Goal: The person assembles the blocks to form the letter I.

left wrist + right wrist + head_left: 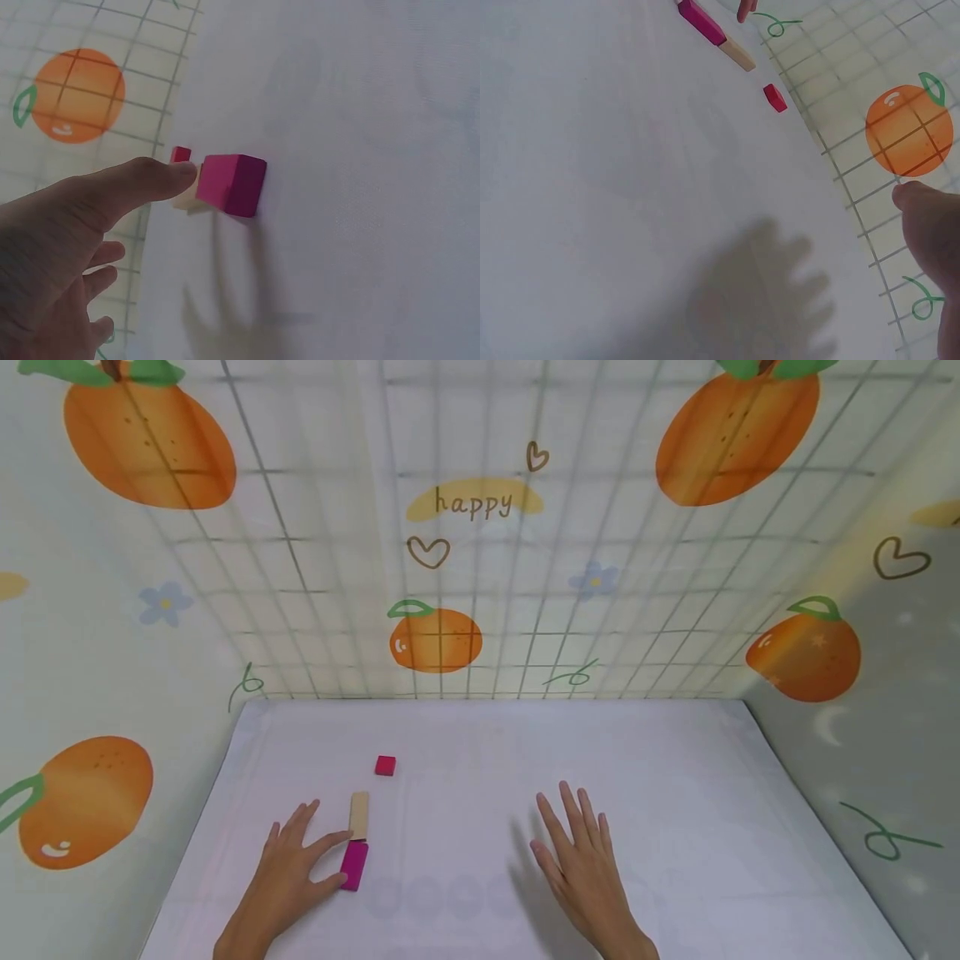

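Observation:
On the left of the white table, a magenta block (pixel 355 867) and a pale wooden block (pixel 359 815) lie end to end in a line running away from me. My left hand (pixel 285 868) is beside them, thumb and index finger spread, the thumb tip at the magenta block's near left side and the index fingertip where the two blocks meet. Its other fingers extend forward. In the left wrist view, a digit overlaps the edge of the magenta block (pixel 232 184). My right hand (pixel 585 877) hovers above the table with fingers spread, holding nothing.
A small red block (pixel 386 766) lies beyond the pale block, slightly to its right. Behind the table (pixel 675 760), a cloth with a grid and printed oranges (pixel 436 641) hangs along the back edge and both sides.

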The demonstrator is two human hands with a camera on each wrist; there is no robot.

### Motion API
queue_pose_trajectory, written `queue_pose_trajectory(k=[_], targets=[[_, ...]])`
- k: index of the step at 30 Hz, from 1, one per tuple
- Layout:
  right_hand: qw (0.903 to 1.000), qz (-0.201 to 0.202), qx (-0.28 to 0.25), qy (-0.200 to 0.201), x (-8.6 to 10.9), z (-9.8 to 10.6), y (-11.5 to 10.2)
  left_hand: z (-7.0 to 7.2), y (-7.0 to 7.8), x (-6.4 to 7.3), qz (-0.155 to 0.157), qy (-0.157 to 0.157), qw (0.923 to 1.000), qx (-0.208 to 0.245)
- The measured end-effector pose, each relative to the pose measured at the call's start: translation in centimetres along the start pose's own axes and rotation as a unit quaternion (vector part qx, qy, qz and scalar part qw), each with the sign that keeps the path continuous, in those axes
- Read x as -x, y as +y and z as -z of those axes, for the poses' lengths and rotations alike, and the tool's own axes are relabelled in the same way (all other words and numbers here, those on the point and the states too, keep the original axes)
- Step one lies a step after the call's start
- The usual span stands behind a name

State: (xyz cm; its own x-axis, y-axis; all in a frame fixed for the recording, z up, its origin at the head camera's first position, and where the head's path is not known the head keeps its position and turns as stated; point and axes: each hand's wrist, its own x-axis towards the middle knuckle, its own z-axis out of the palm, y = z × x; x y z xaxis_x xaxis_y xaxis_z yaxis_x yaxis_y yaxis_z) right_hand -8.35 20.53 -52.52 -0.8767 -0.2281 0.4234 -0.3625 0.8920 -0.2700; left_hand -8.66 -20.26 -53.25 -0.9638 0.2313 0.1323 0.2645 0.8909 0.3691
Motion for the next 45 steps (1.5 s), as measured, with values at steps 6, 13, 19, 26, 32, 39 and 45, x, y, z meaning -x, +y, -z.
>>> queue_pose_trajectory(k=[6,13,19,26,32,39,45], targets=[[1.0000,0.002,-0.001,0.006,0.0,0.0,0.0,-0.5,-0.2,-0.2,0.027,-0.046,0.9985,-0.012],[1.0000,-0.007,-0.005,0.001,0.1,-0.1,0.1,-1.5,-0.7,-0.3,0.036,-0.061,0.9975,-0.009],[0.9999,-0.005,-0.006,0.007,0.2,-0.1,0.0,-1.6,-0.6,-0.2,0.042,-0.065,0.9970,0.001],[0.9999,-0.007,-0.009,0.003,0.3,-0.2,0.1,-1.9,-0.4,-0.2,0.037,-0.051,0.9980,0.006],[0.9999,-0.014,-0.008,-0.004,0.4,-0.3,0.1,-2.3,-0.5,-0.1,0.035,-0.047,0.9983,0.001],[0.9994,-0.012,-0.031,0.014,0.4,-0.2,0.2,-2.5,-0.3,0.0,0.042,-0.057,0.9975,0.005],[0.9981,-0.023,-0.057,0.012,0.5,-0.3,0.7,-2.8,-0.3,0.0,0.044,-0.065,0.9969,0.001]])
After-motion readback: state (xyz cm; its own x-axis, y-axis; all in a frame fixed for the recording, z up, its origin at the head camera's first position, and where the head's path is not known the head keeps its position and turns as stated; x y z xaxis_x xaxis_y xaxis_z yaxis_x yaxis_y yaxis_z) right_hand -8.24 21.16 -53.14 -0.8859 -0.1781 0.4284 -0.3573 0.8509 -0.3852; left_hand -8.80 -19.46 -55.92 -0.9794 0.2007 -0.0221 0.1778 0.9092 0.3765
